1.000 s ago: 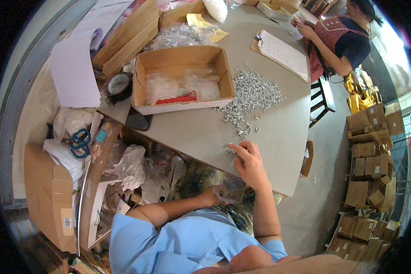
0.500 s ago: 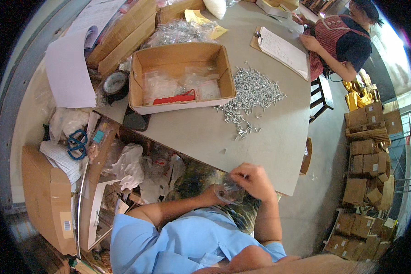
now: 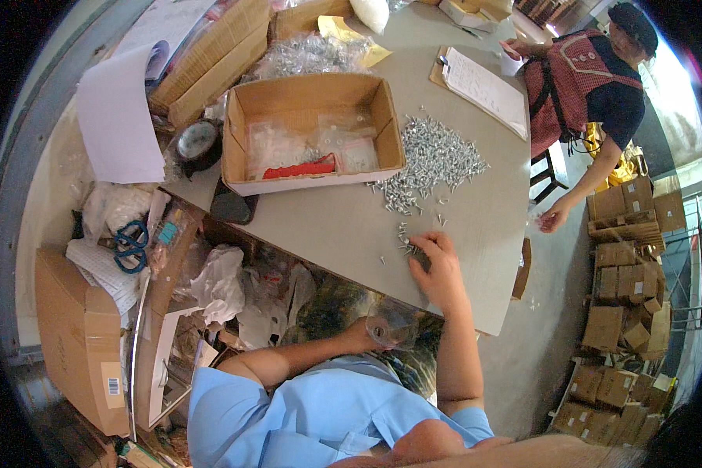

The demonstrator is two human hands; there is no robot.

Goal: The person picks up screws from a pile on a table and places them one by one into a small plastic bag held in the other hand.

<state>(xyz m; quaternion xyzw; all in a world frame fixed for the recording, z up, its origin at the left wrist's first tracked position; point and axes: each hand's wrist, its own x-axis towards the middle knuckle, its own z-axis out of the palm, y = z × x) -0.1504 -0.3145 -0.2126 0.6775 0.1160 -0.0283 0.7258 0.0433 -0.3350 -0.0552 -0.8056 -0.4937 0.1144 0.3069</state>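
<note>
One left hand (image 3: pixel 356 335) holds one bag (image 3: pixel 400 334), one right hand (image 3: pixel 442 274) touches screws (image 3: pixel 404 240).

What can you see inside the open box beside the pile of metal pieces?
The box holds clear bags and, near the front, a red object. What lies beneath them is covered and cannot be seen.

The bag (image 3: pixel 399 318) is see-through but blurry, and it covers the fingertips of the left hand (image 3: pixel 356 335). I can't tell if the right hand (image 3: pixel 443 274) pinches any of the metal bits (image 3: pixel 441 160). Many bits hide under others. The box (image 3: pixel 316 182) has a front wall that hides its near floor. The top edge cuts off the white bundle (image 3: pixel 370 12). The other person's low hand (image 3: pixel 554 217) has something too small to name.
</note>
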